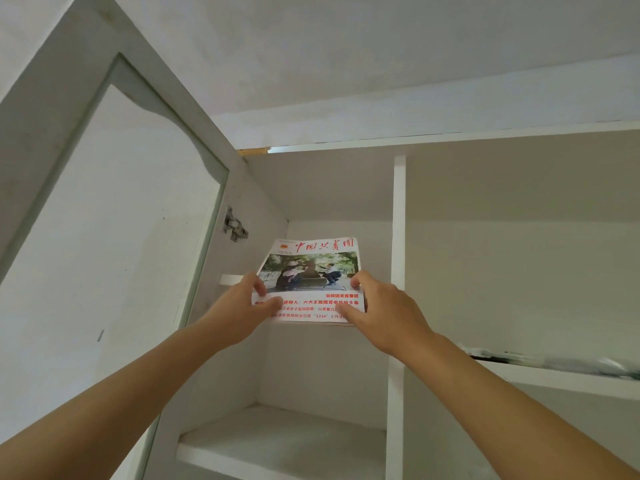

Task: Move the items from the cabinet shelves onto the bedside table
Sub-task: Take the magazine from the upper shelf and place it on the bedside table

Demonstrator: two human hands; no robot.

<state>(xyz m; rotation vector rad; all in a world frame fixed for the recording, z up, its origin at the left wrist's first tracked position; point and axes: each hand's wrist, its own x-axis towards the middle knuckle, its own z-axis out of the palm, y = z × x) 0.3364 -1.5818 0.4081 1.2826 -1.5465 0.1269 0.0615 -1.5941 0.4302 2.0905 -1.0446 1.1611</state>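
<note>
Magazine (313, 271), a thin white-covered issue with red Chinese lettering and a photograph of people outdoors, was held up in front of the upper left compartment of the white cabinet (399, 271), tilted so its cover faced the camera. In the head view the left hand (242, 311) gripped its lower left corner, thumb curled over the cover and fingers wrapped behind; those fingers were hidden by the paper. The right hand (382, 308) pinched the lower right corner the same way, thumb on the front, its other fingers mostly out of sight behind the edge. Parts of the red headlines were covered by both thumbs, and the small print was too blurred to read. Whether the magazine's far edge touched the shelf (230, 279) behind it could not be told, since hands and cover hid that line.

Both forearms ran in from the lower corners and were cut off by the frame. The open cabinet door (104, 220) stood close on the left, its metal hinge (234, 227) just beside the magazine's upper left corner. A vertical divider stood just right of the right hand. Below the magazine, the compartment gave open room down to the lower shelf (277, 441). In the right compartment, some dark and pale objects (554, 363) lay on a shelf, too blurred and cut off to identify.
</note>
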